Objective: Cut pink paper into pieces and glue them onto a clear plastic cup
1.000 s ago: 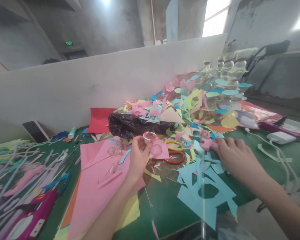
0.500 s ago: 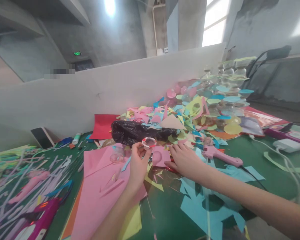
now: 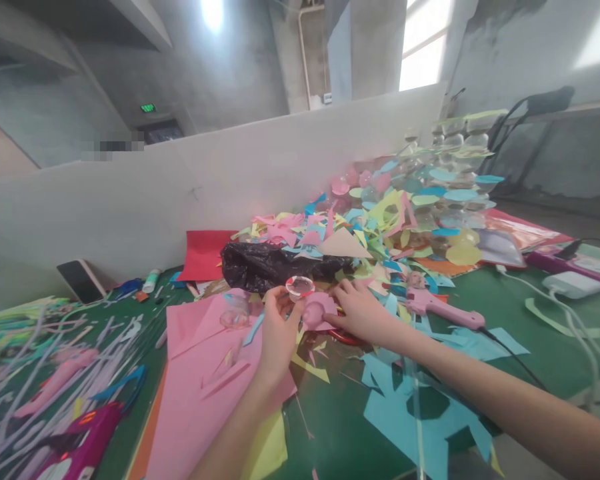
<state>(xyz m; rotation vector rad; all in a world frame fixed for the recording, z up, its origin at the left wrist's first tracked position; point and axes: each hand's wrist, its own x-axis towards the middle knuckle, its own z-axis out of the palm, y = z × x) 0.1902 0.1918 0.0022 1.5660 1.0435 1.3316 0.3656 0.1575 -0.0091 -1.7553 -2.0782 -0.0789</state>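
Note:
My left hand (image 3: 279, 331) holds up a small clear round cup (image 3: 299, 287) with a reddish rim, pinched between its fingers above a large pink paper sheet (image 3: 200, 373). My right hand (image 3: 361, 311) lies beside it, its fingers closing on a small pink paper piece (image 3: 316, 309) that rests on the green table (image 3: 330, 427). Red scissor-like ring handles (image 3: 347, 338) show partly under the right hand. A pink glue gun (image 3: 443, 308) lies on the table to the right of my right hand, apart from it.
A black plastic bag (image 3: 265, 263) and a heap of coloured paper scraps (image 3: 380, 220) lie behind the hands against a white partition (image 3: 180, 193). Blue cut-out paper (image 3: 420, 413) lies at the front right. Paper strips and a magenta tool (image 3: 75, 447) lie left. A phone (image 3: 81, 281) leans on the partition.
My right hand left the pink glue gun on the right and moved left to the small pink paper piece beside my left hand. The left hand has kept the clear cup raised.

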